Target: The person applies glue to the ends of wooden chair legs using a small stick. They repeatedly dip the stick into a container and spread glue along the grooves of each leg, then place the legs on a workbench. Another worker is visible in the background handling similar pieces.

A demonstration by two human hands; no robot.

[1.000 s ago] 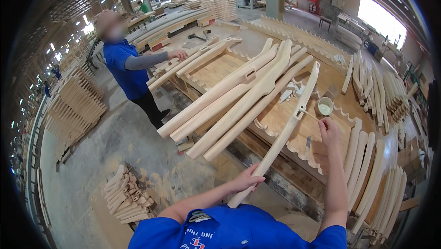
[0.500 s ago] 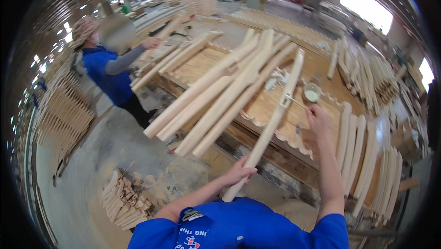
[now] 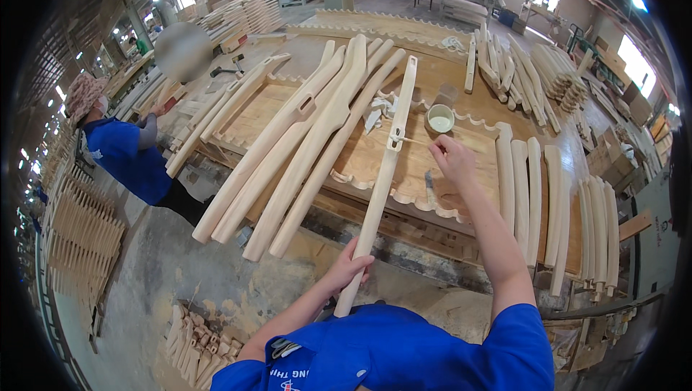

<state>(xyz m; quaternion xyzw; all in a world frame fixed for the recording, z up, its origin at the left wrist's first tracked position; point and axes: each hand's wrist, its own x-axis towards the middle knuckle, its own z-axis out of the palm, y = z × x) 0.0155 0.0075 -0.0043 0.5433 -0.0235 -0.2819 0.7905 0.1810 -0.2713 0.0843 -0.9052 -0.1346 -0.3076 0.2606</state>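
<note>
My left hand (image 3: 348, 267) is wrapped around the lower end of a long pale wooden chair-leg-like piece (image 3: 378, 193), close to my body. The piece slants away from me over the bench, with slots cut at its middle and far end. Between the closed fingers of my right hand (image 3: 454, 158) is a thin stick (image 3: 417, 141), its whitish tip at the middle slot. Just beyond that hand stands a small cup (image 3: 440, 120) of pale liquid. To the left, several similar wooden pieces (image 3: 310, 131) lie side by side across the bench.
A flat tool with a dark blade (image 3: 429, 182) and a crumpled white cloth (image 3: 378, 111) lie on the bench panel (image 3: 360, 149). More wooden pieces (image 3: 551, 203) line the right side. A co-worker (image 3: 126, 149) stands at the left, near stacked wood (image 3: 83, 225). Short offcuts (image 3: 194, 340) are piled on the floor.
My view has shifted, so the bench sits further left and higher. The stick's tip stays at the middle slot. The co-worker's outstretched arm has come down.
</note>
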